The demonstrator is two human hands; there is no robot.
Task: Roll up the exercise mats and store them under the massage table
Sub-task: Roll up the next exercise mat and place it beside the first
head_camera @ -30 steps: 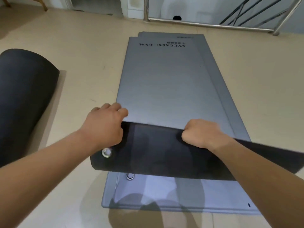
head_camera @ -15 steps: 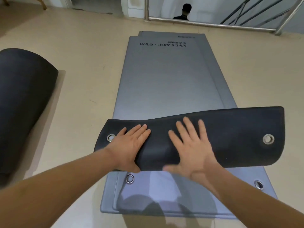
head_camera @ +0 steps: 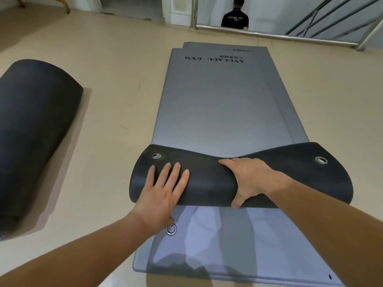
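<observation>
Since half a second ago the turned-over end of the top mat (head_camera: 217,104) has rolled farther from the viewer, and the right hand (head_camera: 250,179), then flat, now curls round the roll, while the left hand (head_camera: 163,193) stays flat. Beige floor (head_camera: 116,112) fills the view. The top mat lies lengthwise along the middle of it, grey face up, its near end curled over so that the dark underside forms a low, loose roll across its width, sagging at the centre and flaring at both ends. It rests on a lower mat (head_camera: 228,245), bluish grey, which shows bare in front of the roll and as a strip along the right and far edges. A rolled mat (head_camera: 35,131), dark and thick, lies on the floor well to the left. A metal railing (head_camera: 290,36) crosses the far side, with a person in a black shirt (head_camera: 235,17) behind it. The left hand presses on the roll's left part with fingers straight and spread; the right hand grips the middle, fingers over the top and thumb under the near edge. Upside-down lettering (head_camera: 214,58) marks the far end of the top mat. Metal eyelets sit at the roll's left (head_camera: 156,155) and right (head_camera: 321,160) corners, and another (head_camera: 171,229) on the lower mat, just beside the left wrist.
</observation>
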